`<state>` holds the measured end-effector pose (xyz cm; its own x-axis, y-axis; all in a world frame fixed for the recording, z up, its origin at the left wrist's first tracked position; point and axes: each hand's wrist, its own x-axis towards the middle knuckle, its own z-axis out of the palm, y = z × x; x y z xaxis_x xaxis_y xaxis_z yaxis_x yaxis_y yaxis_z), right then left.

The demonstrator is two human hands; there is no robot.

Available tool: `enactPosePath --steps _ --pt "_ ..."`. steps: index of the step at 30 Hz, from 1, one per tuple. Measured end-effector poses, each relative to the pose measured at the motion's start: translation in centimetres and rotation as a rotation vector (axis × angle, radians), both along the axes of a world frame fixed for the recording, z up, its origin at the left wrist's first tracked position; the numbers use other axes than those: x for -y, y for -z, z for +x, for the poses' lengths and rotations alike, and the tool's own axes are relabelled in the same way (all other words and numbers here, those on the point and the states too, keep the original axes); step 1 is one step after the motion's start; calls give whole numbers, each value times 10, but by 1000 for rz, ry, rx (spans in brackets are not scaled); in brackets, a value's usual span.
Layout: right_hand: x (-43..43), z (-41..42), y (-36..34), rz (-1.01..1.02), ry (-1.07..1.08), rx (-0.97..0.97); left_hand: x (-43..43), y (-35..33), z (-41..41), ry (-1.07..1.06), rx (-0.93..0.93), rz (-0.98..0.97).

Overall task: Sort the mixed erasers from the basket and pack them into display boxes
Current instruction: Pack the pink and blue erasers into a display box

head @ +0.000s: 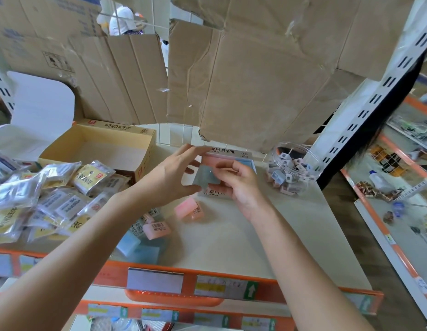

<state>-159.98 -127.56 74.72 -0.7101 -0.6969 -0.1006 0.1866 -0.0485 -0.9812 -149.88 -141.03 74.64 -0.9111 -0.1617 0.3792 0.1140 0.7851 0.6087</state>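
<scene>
The right hand (241, 185) pinches a flat, smooth blue eraser (205, 176) above the cardboard display box (231, 151). The left hand (167, 177), fingers spread straight, touches its left edge. Rounded pink erasers (188, 209) lie nearby.

Obscured: display box (231, 152), mostly behind left hand (169, 177), right hand (241, 185) and blue eraser (205, 175); lid print partly covered. Left hand's lower fingers (192, 169) pass behind the eraser, hold undetermined. Cut by left edge: wrapped packets (40, 199). Blurred, unreadable: price labels (219, 287). Mostly hidden under shelf edge (303, 286): orange basket (174, 301). Too small to tell: pieces in clear jar (291, 168).
</scene>
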Motion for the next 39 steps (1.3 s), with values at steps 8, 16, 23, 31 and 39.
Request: enactPosePath --steps 8,16,23,31,39 --pt "4 0 0 -179 60 198 -13 4 -2 -219 -77 149" --pt "0 -5 5 -138 95 91 -6 8 -6 -197 -68 437" --pt "-1 -5 0 -76 41 -66 -3 3 -5 -45 23 597" --pt "-5 -10 0 -12 44 -151 -12 1 -12 -27 -7 634" --pt "-34 -48 4 255 197 -449 -18 9 -36 -89 96 337"
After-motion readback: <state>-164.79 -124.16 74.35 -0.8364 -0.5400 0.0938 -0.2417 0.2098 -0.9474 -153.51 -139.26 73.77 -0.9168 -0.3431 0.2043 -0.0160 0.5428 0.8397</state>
